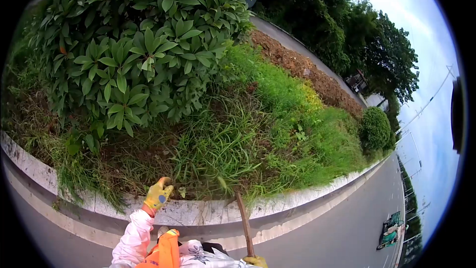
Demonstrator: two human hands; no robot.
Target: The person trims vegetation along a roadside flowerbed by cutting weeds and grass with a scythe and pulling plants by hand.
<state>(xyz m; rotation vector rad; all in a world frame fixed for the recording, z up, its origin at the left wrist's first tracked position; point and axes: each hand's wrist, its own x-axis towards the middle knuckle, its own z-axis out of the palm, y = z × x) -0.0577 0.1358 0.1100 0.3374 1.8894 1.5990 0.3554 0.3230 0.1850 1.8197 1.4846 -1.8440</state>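
My left hand [158, 194], in a yellow glove with a blue spot, is over the grass edge just inside the pale stone kerb [188, 213]. Its fingers are curled, and whatever may be between them is too small to make out. At the bottom, my right hand [256, 261], also in a yellow glove, is closed on the end of a wooden handle [245, 226]. The handle runs up across the kerb, its far end at the weeds, where a tool head is hardly visible. Long green grass [223, 144] grows beyond both hands.
A large leafy bush [134, 49] stands at the upper left. Behind the grass lies a strip of brown soil [302, 67]. A round shrub [375, 129] is farther along the kerb. On the grey road [327, 228] at the right is a green vehicle [390, 232].
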